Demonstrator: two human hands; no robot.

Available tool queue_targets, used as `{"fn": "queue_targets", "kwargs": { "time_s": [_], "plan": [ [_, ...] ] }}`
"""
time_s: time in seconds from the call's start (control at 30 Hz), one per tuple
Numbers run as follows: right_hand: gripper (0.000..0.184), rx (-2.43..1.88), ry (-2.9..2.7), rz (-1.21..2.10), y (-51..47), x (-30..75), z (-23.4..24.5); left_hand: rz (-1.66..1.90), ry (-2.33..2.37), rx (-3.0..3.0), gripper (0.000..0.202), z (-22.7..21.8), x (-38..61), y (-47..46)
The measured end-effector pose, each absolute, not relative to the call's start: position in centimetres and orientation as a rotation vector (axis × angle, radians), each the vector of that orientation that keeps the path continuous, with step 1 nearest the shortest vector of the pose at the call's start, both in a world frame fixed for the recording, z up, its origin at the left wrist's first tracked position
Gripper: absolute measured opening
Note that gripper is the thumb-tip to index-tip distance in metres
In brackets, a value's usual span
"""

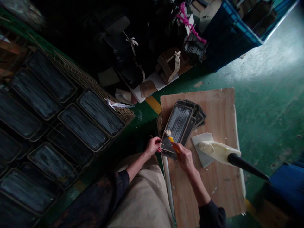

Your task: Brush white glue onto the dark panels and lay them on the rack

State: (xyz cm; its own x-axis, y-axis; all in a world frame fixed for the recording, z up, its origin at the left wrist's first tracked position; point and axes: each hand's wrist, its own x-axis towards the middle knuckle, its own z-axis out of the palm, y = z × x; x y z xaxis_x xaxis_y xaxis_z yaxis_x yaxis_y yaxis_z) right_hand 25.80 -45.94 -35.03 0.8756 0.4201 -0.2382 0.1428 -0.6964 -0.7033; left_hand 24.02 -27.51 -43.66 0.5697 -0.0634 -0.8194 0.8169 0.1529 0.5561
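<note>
A stack of dark rectangular panels lies fanned on a wooden board. The top panel is streaked with pale glue or paint. My right hand is closed on a small brush with an orange handle; its pale bristles touch the top panel's near end. My left hand pinches the near left corner of that stack, fingers closed on its edge.
A white ladle-like tool with a black handle rests on a white tile on the board. Several coated panels lie spread on slatted racks at left. Bundled stock and a blue crate stand behind. Green floor surrounds the board.
</note>
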Motion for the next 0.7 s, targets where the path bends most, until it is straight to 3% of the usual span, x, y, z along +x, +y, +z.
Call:
{"fn": "queue_targets", "kwargs": {
  "time_s": [0.3, 0.53, 0.7],
  "plan": [
    [0.022, -2.161, -0.144, 0.581, -46.6, 22.2, -33.0, -0.768, 0.737, 1.264, 0.012, -42.5, 24.1, -27.3],
    [0.024, -2.254, 0.177, 0.280, -48.8, 24.9, -33.9, -0.756, 0.718, 1.279, 0.010, -42.7, 24.1, -27.2],
    [0.023, -2.112, 0.224, 0.394, -46.4, 21.0, -33.5, -0.767, 0.723, 1.297, 0.011, -42.8, 24.2, -27.4]
  ]
}}
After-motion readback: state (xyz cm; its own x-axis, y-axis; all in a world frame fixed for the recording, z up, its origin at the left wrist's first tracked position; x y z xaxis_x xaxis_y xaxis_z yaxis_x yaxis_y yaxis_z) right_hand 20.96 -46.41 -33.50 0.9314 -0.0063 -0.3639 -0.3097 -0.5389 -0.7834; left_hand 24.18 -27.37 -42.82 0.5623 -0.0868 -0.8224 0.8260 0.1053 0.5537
